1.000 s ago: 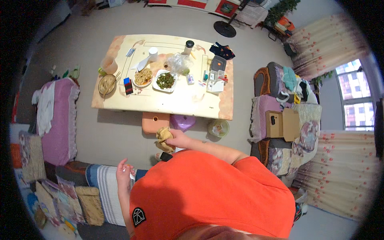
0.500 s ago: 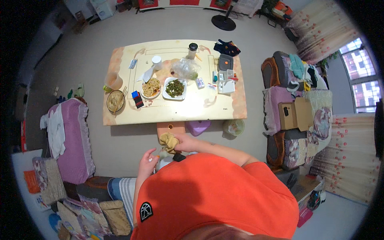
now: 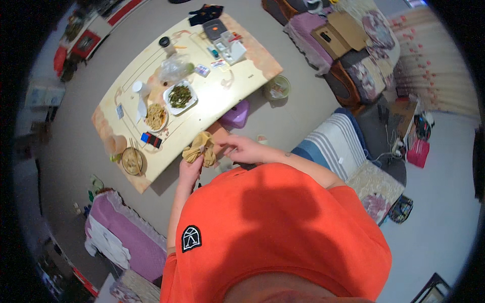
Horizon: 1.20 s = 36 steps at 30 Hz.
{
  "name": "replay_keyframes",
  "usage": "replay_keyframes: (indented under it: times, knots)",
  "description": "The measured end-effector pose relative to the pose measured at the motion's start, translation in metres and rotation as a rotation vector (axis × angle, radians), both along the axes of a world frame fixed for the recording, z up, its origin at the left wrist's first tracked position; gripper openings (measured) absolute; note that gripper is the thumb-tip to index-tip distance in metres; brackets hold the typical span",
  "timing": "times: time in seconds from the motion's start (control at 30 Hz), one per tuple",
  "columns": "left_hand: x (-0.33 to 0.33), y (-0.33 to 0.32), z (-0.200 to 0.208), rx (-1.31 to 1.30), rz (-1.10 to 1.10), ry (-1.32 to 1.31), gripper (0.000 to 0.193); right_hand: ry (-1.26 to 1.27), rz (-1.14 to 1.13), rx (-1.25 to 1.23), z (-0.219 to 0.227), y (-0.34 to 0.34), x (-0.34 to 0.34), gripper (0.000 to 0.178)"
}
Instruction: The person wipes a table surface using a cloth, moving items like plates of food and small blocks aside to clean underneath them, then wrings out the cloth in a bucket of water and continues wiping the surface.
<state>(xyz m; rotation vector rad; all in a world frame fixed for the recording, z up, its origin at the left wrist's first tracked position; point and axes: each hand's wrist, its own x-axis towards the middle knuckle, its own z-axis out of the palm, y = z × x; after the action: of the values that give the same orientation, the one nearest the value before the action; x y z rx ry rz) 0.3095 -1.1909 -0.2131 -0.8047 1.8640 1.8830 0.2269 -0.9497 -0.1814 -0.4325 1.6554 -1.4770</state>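
Head view: a person in an orange shirt [image 3: 283,227] stands over a low table [image 3: 212,96], both hands raised in front of the chest.
Landmark: the cream-coloured table, long and low, set on a grey floor [image 3: 303,111].
Cloth: a crumpled tan cloth [image 3: 200,148] hangs at the table's near edge, just off its top.
Left hand: the left hand [image 3: 191,166] is closed on the cloth's lower part, just below the table's near edge.
Right hand: the right hand [image 3: 237,149] is next to the cloth on the side away from the left hand, fingers bent toward it; whether it pinches the cloth cannot be told.
On the table: a white dish of green vegetables [image 3: 180,96] near the middle, a plate of pale noodles [image 3: 155,116] just beside it, a round bowl [image 3: 132,161] at the near end, a clear plastic bag [image 3: 174,68] past the green dish.
Under the table: a purple stool [image 3: 236,115] at the near edge, close to the right hand.
Beside the table: a green bucket [image 3: 277,87] on the floor at the far end; a striped cushion [image 3: 336,144] well apart from it.
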Motion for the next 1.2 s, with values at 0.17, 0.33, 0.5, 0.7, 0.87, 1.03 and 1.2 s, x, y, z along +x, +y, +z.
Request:
replay_keyframes:
  times: [0.17, 0.33, 0.5, 0.7, 0.87, 1.03, 1.2]
  knots:
    - [-0.041, 0.061, 0.003, 0.033, 0.036, 0.037, 0.016, -0.038, -0.445, 0.019, -0.035, 0.125, 0.003, 0.042]
    - [-0.088, 0.146, -0.018, 0.101, 0.101, 0.068, 0.018, -0.260, -0.684, 0.058, -0.059, 0.281, -0.006, 0.039]
    - [-0.150, 0.266, -0.010, 0.098, 0.199, -0.049, 0.020, -0.217, -0.860, 0.061, -0.057, 0.429, -0.036, 0.034]
    - [-0.243, 0.379, -0.011, 0.205, 0.116, -0.007, 0.027, -0.146, -0.986, 0.099, -0.040, 0.544, -0.103, 0.037]
    - [-0.333, 0.430, -0.022, 0.161, -0.030, 0.061, 0.030, -0.199, -0.976, 0.051, -0.069, 0.588, -0.168, 0.035]
    - [-0.431, 0.476, -0.058, 0.140, -0.007, -0.009, 0.022, -0.147, -0.877, 0.153, -0.076, 0.646, -0.265, 0.036]
    - [-0.533, 0.528, -0.030, 0.166, 0.020, -0.010, 0.018, -0.118, -0.847, 0.122, -0.058, 0.709, -0.372, 0.037]
